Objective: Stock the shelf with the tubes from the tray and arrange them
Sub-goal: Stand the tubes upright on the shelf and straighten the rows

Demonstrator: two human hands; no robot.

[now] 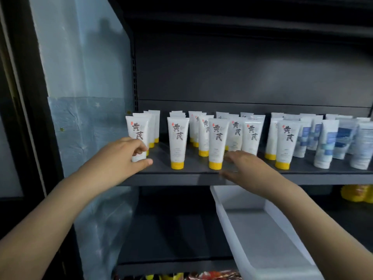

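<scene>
White tubes [178, 141] with yellow caps and black brush lettering stood cap-down in rows on the dark grey shelf [189, 174]; blue-patterned tubes [328, 145] stood at the right. The left hand [123, 156] gripped the leftmost front tube [138, 130]. The right hand [245, 168] was open, fingers spread, blurred. The white tray [260, 235] sat below.

Pale blue paper [80, 73] with small gold stars covers the wall left of the dark rack; a creased patch sits lower on it. Dark frame [18, 98] along the far left edge. Yellow packets [357, 196] at the right end of the lower level. Red and yellow wrappers [201, 276] line the bottom level, blurred.
</scene>
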